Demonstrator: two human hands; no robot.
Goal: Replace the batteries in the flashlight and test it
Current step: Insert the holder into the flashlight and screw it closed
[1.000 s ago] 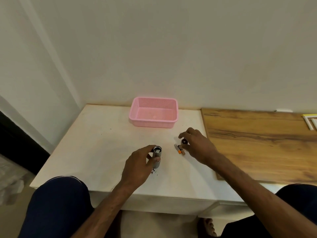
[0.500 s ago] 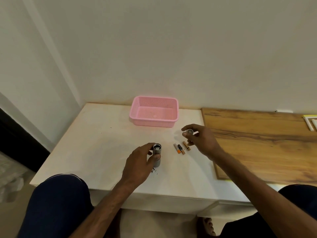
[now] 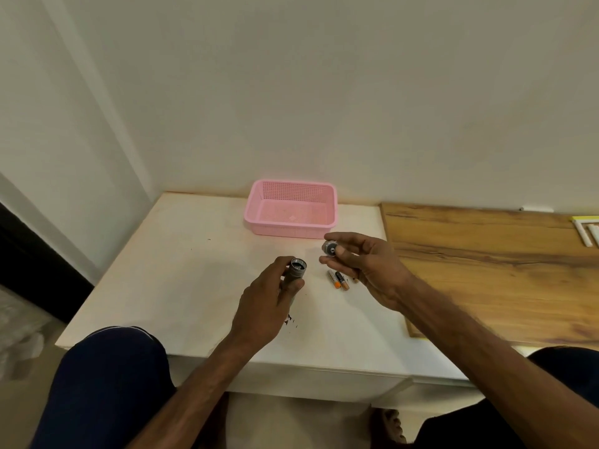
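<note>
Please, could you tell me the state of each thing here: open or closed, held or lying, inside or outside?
flashlight body: upright, gripped by the left hand, top end open, cap off.
round cap: off the flashlight, pinched by the right hand, above the table.
batteries: loose, lying side by side on the white table, outside the flashlight.
pink basket: upright at the back of the table, untouched.

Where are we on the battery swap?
Done: the flashlight is open, its cap off. In hand: the left hand grips the flashlight upright, open end up; the right hand pinches the cap above the table. Batteries lie loose on the table by the right hand; old or new, I cannot tell. Left: load batteries, refit the cap, test.
</note>
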